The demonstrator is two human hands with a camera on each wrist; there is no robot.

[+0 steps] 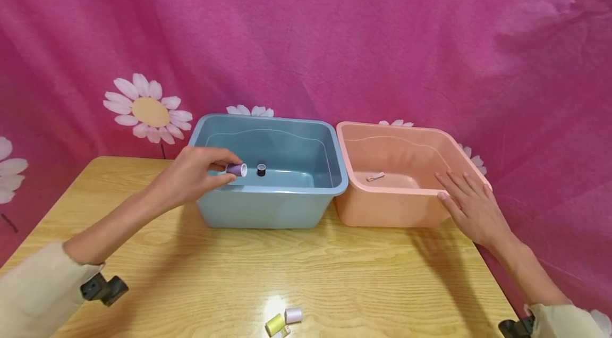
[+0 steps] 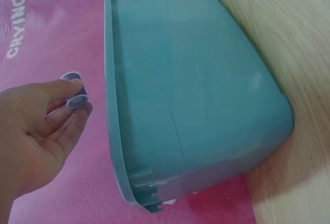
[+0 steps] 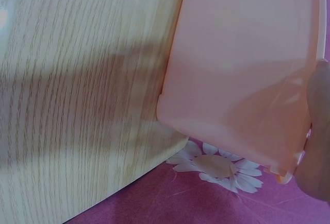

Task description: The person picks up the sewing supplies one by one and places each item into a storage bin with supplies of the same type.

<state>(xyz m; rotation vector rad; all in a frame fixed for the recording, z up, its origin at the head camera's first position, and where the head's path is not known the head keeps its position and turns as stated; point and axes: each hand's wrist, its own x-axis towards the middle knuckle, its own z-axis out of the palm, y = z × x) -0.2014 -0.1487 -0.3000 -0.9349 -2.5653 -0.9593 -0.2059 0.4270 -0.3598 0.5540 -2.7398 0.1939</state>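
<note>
Between its thumb and fingers, my left hand pinches a purple thread spool over the left part of the blue bin. The spool's white end shows in the head view. A dark thread spool stands on the bin's floor. My right hand rests with straight fingers on the front right rim of the peach bin. Inside that bin lies a small, narrow pale item, perhaps a clip; its kind is unclear. The right wrist view catches only the edge of the right hand.
Near the front edge of the wooden table lie a yellow-green thread spool, a pale lilac spool and a small yellowish item, cut off by the frame. Both bins stand side by side against a pink curtain.
</note>
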